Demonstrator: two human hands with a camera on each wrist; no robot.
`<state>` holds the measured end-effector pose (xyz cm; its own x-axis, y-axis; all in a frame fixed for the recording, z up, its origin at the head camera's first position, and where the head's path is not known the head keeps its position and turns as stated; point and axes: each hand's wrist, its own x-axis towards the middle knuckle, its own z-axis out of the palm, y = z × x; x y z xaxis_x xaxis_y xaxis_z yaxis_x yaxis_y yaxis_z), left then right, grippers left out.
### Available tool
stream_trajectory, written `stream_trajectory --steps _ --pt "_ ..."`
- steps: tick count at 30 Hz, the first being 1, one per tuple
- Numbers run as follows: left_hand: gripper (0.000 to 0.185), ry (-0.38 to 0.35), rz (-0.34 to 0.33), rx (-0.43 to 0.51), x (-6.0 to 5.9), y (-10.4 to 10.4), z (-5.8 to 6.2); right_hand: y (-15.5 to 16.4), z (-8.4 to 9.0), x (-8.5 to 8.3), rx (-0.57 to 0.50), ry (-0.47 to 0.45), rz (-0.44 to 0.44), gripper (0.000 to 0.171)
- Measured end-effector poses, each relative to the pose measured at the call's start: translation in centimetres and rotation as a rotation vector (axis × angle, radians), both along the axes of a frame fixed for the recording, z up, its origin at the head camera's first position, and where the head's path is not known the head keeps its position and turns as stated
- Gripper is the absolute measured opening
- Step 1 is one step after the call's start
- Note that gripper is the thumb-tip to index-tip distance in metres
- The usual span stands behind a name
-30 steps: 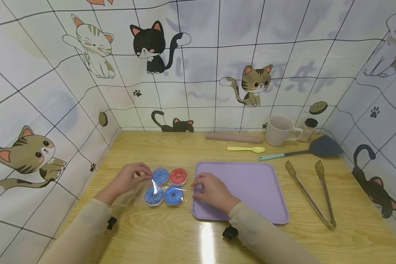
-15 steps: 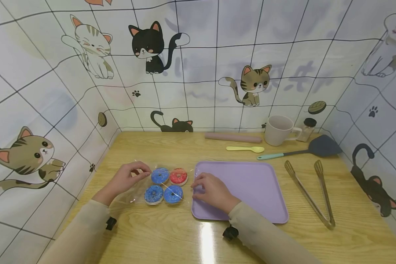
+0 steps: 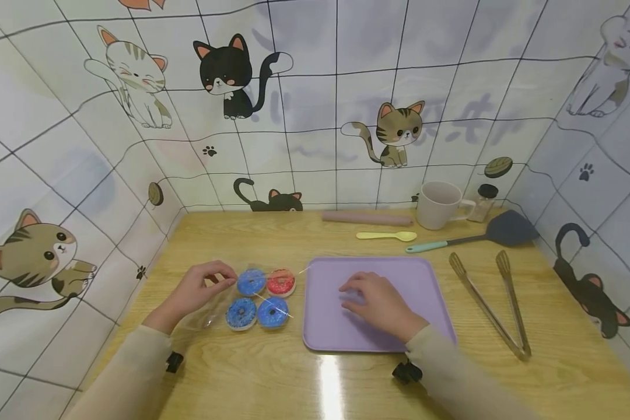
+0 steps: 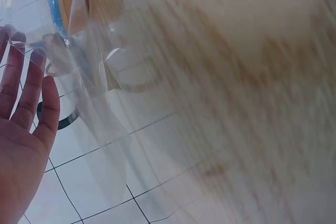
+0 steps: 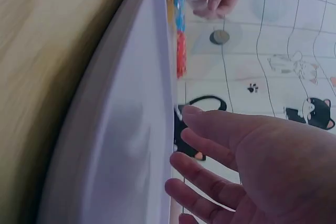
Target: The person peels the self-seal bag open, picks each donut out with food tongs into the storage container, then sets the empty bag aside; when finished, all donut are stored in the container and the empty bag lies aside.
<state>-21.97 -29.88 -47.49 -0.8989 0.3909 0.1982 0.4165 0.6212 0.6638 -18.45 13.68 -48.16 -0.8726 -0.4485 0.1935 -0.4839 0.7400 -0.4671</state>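
Four doughnuts (image 3: 260, 297) sit in a clear bag (image 3: 226, 303), centre-left of the head frame; we list the holdings largest first.

Table (image 3: 273, 379): pale wood, filling the lower frame, bearing all items.

Tray (image 3: 430, 291): lilac, square, centre of frame, just right of the bag and not touching it as far as we can tell. Our right hand (image 3: 379, 302) lies on it with fingers spread and flat, holding nothing; the right wrist view shows those fingers (image 5: 220, 129) relaxed over the tray's surface.

Bag: three blue doughnuts and one red, two rows of two. Our left hand (image 3: 196, 289) pinches the film at its upper left edge between thumb and fingertips. The left wrist view shows only straight fingers (image 4: 31, 93) beside the film, so we trust the head view for the pinch.

Tongs (image 3: 490, 303), spatula (image 3: 483, 236), mug (image 3: 440, 204), spoon (image 3: 387, 235): right and upper right, well apart from both hands.

Handling note, our judgement: the film is slippery, so we should keep the pinch firm, steady the tray with the flat right hand, and move the bag slowly to stop the doughnuts sliding.
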Motion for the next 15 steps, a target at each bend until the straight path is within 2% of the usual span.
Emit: stream_trajectory --steps 8,15 --pt "0.011 0.017 -0.004 -0.003 0.3 0.0 -0.1 6.2 0.7 0.9 0.035 0.112 -0.116 0.033" --pt "0.011 0.021 -0.002 -0.015 0.1 0.5 0.2 11.3 0.8 2.1 -0.042 0.123 -0.200 0.035"
